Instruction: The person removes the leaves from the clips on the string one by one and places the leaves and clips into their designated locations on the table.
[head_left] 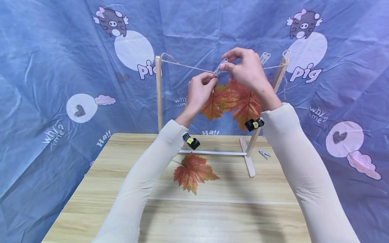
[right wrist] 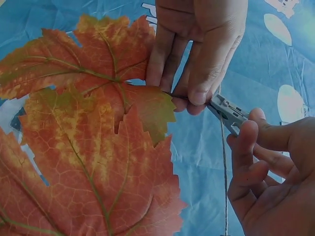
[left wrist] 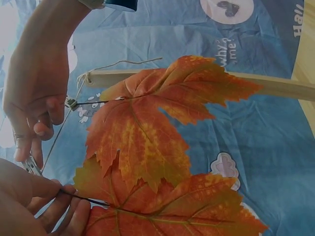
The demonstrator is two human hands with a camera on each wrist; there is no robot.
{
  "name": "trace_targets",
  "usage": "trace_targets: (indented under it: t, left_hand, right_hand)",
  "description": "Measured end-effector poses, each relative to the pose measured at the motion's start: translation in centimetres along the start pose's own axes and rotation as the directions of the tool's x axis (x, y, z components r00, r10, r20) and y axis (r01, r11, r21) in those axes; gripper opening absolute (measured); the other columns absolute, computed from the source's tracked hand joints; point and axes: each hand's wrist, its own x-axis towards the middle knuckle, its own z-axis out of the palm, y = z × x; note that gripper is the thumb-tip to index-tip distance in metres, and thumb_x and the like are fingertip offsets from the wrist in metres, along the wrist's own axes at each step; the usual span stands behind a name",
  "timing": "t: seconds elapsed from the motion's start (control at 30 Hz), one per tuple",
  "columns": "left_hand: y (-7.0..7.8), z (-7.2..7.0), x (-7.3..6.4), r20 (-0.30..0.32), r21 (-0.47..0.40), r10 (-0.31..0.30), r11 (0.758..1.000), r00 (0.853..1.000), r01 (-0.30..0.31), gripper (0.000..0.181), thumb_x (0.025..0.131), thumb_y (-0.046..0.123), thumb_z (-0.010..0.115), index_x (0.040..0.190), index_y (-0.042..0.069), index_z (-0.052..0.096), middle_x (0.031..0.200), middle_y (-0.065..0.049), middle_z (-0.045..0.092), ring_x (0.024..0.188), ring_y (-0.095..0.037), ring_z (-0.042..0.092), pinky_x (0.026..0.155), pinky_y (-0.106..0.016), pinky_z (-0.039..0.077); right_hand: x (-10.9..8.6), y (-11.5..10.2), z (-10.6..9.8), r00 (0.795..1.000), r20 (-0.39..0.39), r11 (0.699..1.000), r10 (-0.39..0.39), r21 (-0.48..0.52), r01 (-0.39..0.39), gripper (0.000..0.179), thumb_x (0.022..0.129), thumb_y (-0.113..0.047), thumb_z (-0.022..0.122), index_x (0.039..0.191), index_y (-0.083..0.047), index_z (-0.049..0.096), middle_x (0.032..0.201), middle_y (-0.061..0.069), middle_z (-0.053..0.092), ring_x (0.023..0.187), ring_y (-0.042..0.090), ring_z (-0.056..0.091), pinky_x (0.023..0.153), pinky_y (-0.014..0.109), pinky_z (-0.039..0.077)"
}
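Note:
My left hand (head_left: 200, 90) pinches the dark stem (left wrist: 81, 197) of an orange-red maple leaf (head_left: 212, 106) between thumb and fingertips, just under the string (head_left: 191, 67). Between the thumb and fingers of my right hand (head_left: 247, 67) is a grey clothespin (right wrist: 230, 112), tilted, its nose at the string and right by the stem end. A second maple leaf (head_left: 248, 105) hangs to the right, overlapping the held one. Another grey clothespin (head_left: 265, 58) stands on the string above that leaf, partly behind my right hand.
A wooden post (head_left: 159, 94) at left and another post (head_left: 281, 72) at right carry the string. A white rod (head_left: 212, 153) runs low between them. On the table (head_left: 121, 189) lie a loose maple leaf (head_left: 192, 172) and a grey clothespin (head_left: 264, 155). A blue curtain hangs behind.

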Motion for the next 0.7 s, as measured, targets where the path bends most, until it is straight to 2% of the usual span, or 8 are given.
trace_targets:
  t: [0.17, 0.37, 0.7]
  left_hand:
    - [0.13, 0.04, 0.05, -0.018, 0.014, -0.002, 1.000, 1.000, 0.002, 0.013, 0.100, 0.021, 0.076, 0.107, 0.013, 0.082, 0.097, -0.003, 0.082, 0.083, -0.006, 0.070, 0.073, -0.020, 0.050]
    - [0.28, -0.13, -0.09, -0.017, -0.020, 0.004, 1.000, 1.000, -0.004, 0.015, 0.101, 0.019, 0.075, 0.109, 0.010, 0.082, 0.098, -0.006, 0.082, 0.080, -0.006, 0.070, 0.069, -0.018, 0.051]
    - [0.54, -0.25, -0.20, -0.024, -0.017, 0.028, 0.999, 0.999, -0.028, 0.014, 0.100, 0.020, 0.076, 0.109, 0.011, 0.083, 0.096, -0.005, 0.082, 0.074, -0.004, 0.067, 0.066, -0.018, 0.050]
  right_hand:
    - [-0.16, -0.12, -0.05, 1.000, -0.020, 1.000, -0.011, 0.015, 0.011, 0.031, 0.102, -0.027, 0.074, 0.129, -0.012, 0.073, 0.105, -0.002, 0.072, 0.056, 0.013, 0.068, 0.047, 0.022, 0.046]
    - [-0.41, -0.42, -0.11, 0.995, -0.083, 0.998, -0.048, 0.034, 0.051, 0.024, 0.101, -0.024, 0.075, 0.120, -0.009, 0.076, 0.087, -0.012, 0.069, 0.052, 0.011, 0.064, 0.050, 0.023, 0.049]
    - [-0.48, -0.54, -0.46, 0.988, -0.146, 0.992, -0.058, 0.098, 0.073, 0.022, 0.100, -0.022, 0.077, 0.116, -0.007, 0.078, 0.085, -0.015, 0.067, 0.049, 0.007, 0.061, 0.048, 0.023, 0.048]
